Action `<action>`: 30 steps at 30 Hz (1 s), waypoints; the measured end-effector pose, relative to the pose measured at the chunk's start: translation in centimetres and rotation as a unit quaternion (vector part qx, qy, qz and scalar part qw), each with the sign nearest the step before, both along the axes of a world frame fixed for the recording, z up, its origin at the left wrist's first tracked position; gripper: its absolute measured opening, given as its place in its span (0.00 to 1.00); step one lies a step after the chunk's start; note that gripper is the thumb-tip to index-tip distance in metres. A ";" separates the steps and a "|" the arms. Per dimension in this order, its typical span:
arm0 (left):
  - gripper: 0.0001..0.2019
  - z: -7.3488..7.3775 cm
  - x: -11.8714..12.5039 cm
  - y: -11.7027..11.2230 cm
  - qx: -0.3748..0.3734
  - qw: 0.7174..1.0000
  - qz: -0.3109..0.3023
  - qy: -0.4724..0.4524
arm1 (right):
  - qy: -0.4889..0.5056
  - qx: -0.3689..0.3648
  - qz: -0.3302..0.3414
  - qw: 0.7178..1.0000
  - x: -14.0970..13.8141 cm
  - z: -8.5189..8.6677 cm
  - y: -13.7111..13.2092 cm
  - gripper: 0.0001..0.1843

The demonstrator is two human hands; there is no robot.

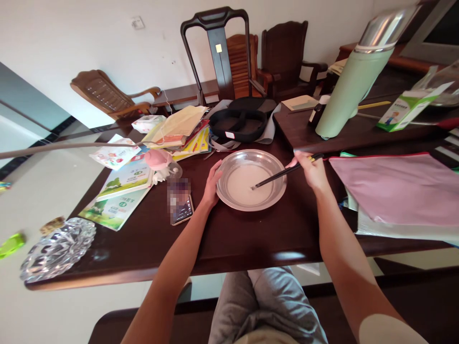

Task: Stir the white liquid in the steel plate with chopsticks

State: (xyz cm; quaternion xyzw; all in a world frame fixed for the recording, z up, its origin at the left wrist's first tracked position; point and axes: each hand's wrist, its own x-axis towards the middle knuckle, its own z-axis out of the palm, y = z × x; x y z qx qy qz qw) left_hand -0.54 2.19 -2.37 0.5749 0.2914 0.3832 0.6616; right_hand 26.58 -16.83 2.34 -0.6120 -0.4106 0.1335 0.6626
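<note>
A round, shallow metal basin (224, 195) stands on the dark wooden table, with something pale and whitish across its bottom. My left hand (212, 186) is closed on the basin's left rim. In my right hand (309, 168), to the right of the basin, are black chopsticks (276, 177). They slant down to the left over the right rim, and their tips reach the pale contents. Whether the tips press on the bottom I cannot tell.
Left of the basin lie a phone (182, 210), a pink-capped bottle (158, 160), booklets (122, 205) and a glass dish (59, 248). Behind it is a black case (238, 125). On the right are a tall green thermos (349, 86), a green-white carton (403, 111) and a pink zip pouch (398, 188).
</note>
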 end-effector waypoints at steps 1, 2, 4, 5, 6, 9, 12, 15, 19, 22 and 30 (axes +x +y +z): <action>0.34 0.0 0.0 0.0 0.000 1.000 0.000 0.000 | -0.010 -0.017 0.032 0.999 -0.3 0.1 0.1 0.31; 0.34 0.0 0.0 0.0 -0.001 1.000 0.000 0.000 | -0.021 -0.032 0.061 0.997 -0.7 0.2 0.2 0.31; 0.35 0.1 0.0 0.0 -0.003 1.000 -0.001 -0.001 | -0.041 -0.047 0.091 0.994 -1.1 0.4 0.3 0.30; 0.35 0.1 0.0 0.0 -0.004 1.000 -0.001 -0.003 | -0.048 -0.045 0.083 0.994 -1.1 0.4 0.4 0.30; 0.35 0.1 0.1 -0.1 -0.004 1.000 -0.001 -0.005 | -0.049 -0.037 0.061 0.996 -1.0 0.3 0.3 0.30; 0.35 0.2 0.1 -0.2 -0.004 1.000 0.005 -0.004 | -0.018 0.001 -0.022 1.000 0.0 0.0 0.1 0.30; 0.36 0.3 0.1 -0.2 -0.008 1.000 0.010 0.004 | 0.014 0.006 -0.017 1.000 0.1 0.0 0.0 0.32; 0.36 0.3 0.1 -0.2 -0.009 1.000 0.009 0.005 | -0.002 -0.031 0.062 0.998 -0.8 0.4 0.2 0.32; 0.35 0.3 0.1 -0.2 -0.004 1.000 0.001 -0.002 | -0.043 -0.035 0.056 0.997 -1.2 0.6 0.3 0.31; 0.35 0.4 0.0 -0.3 -0.002 1.000 -0.001 -0.001 | -0.015 0.002 -0.021 1.000 -0.3 0.3 0.1 0.32; 0.36 0.3 0.1 -0.3 -0.010 1.000 0.003 0.003 | -0.037 -0.043 0.076 0.995 -1.2 0.5 0.2 0.30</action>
